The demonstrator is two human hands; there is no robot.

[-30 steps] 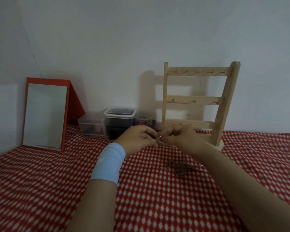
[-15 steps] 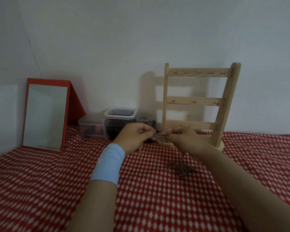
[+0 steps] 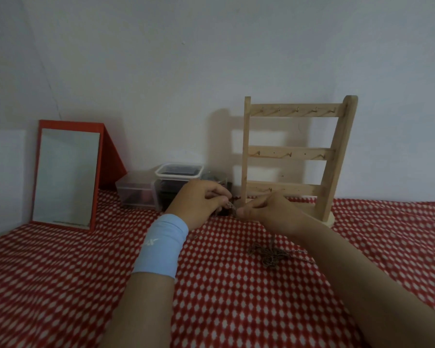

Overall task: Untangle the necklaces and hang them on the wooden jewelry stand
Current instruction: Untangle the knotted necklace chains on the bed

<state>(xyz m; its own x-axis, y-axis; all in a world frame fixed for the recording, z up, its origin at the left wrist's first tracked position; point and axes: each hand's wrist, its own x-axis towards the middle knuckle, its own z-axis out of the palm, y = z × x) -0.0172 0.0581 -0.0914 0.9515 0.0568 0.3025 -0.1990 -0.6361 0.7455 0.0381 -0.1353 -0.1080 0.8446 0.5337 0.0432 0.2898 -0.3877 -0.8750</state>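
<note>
Necklaces lie tangled on the red-checked surface, just beside your right forearm, and a thin strand rises from them toward your hands. At the far left a red-framed mirror stands by the wall, with clear boxes next to it. Your left grip, above a blue wristband, pinches a chain. Your right grip pinches the same chain just beside it. The wooden stand is upright behind your right grip.

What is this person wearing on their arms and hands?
The left arm wears a light blue wristband with a small white logo. The right forearm is bare, with no sleeve. The left hand and right hand wear no gloves.
</note>
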